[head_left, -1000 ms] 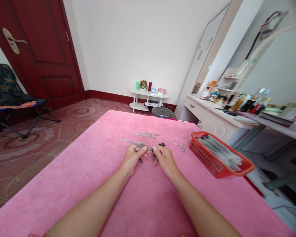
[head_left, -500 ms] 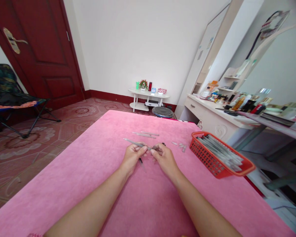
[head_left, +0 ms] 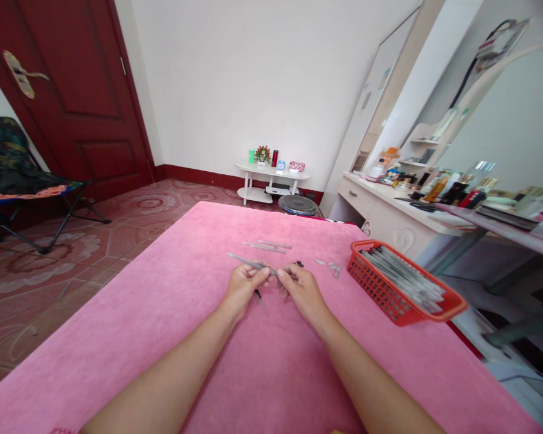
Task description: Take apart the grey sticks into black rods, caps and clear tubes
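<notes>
In the head view a slim grey pen (head_left: 244, 260) slants up to the left above the pink cloth. My left hand (head_left: 242, 290) is closed around its barrel, thumb on the near side. The fingers of my right hand (head_left: 302, 288) pinch the pen's right end; the exact grip is partly hidden. Below my left hand lies a thin piece with a black end (head_left: 257, 294). Small black pieces (head_left: 299, 263) show just beyond my right fingers. Several slim grey pens (head_left: 269, 246) rest farther back, and short, pale cap-like pieces (head_left: 333, 267) lie to the right.
A red plastic basket (head_left: 375, 286) full of grey pens stands on the right of the pink-covered table (head_left: 131, 337). Beyond it is a white dresser (head_left: 366, 202) crowded with bottles. A folding chair (head_left: 31, 187) stands at left, a small white stand (head_left: 274, 170) by the wall.
My right fingers have shifted slightly around the pen's right end. My left hand keeps its hold, and the things on the cloth lie as before.
</notes>
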### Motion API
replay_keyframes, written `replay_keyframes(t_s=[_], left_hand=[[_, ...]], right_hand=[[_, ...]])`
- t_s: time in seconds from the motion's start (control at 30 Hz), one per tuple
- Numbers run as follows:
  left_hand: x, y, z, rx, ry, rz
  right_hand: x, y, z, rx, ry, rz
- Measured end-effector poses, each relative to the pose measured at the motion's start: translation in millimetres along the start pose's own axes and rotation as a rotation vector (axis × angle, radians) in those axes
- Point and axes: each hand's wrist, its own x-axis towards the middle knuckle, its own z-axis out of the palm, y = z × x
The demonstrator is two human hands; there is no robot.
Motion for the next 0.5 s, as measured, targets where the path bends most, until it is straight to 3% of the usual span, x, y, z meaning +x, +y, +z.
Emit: replay_keyframes(t_s=[0.1,0.27,0.5], left_hand=[[-0.7,0.4,0.2,0.005,0.005,0.001],[-2.1,1.6,2.7,0.030,-0.009,0.006],[-1.5,1.0,1.5,0.068,-0.043,0.017]], right_hand=[[-0.2,-0.7,1.5,0.009,0.009,-0.023],[2.2,1.9,-0.5,0.150,-0.121,0.079],[9.2,4.2,-18.5,0.156,-0.072,0.126]])
